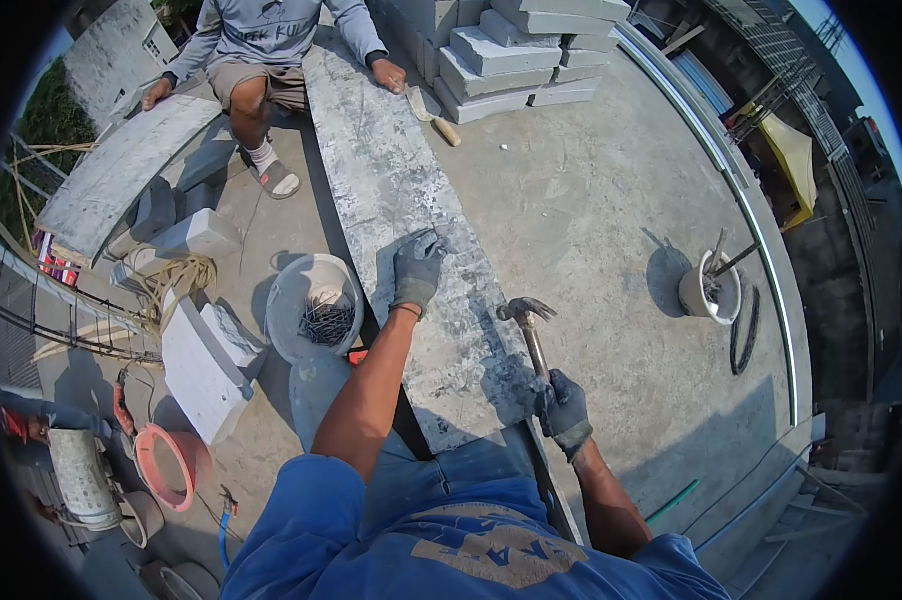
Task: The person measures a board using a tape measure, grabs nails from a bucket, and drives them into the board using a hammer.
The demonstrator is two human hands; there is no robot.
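My right hand [565, 415], in a dark grey glove, is closed around the handle of a claw hammer [528, 310], its head up beside the right edge of a long board. That board [371, 150] is worn, grey and cement-stained, and stretches from my lap to a person seated opposite. Over its middle, my left hand [418, 268], also gloved, is closed with thumb and fingers pinched together; what they hold, if anything, is too small to make out. To the left of the board stands a pale bucket [283, 325] with many nails [328, 320] inside.
The person's hand [389, 76] rests at the board's far end, near a trowel [436, 115]. Pale blocks [501, 55] are stacked behind. A small bucket [693, 295] stands right. Blocks [196, 365], rope [186, 280] and a pink bucket [193, 480] lie left.
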